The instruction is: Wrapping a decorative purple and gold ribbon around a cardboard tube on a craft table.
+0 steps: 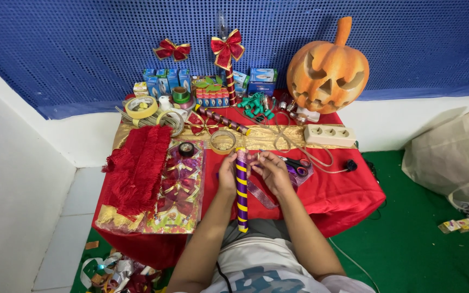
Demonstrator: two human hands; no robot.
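Fingers [228, 163] of left hand [227, 173] are closed around long purple stick with yellow spiral stripes [241, 195] | right hand [270, 171] fingertips are pinched at its upper end | stick is held upright-lengthwise over red cloth-covered table [348, 190] | translucent purple ribbon [261, 192] is draped just beside it | red-handled scissors [298, 164] are seen near right hand

Red-clothed table [348, 195] bears pumpkin [327, 65] (carved), power strip [329, 134].
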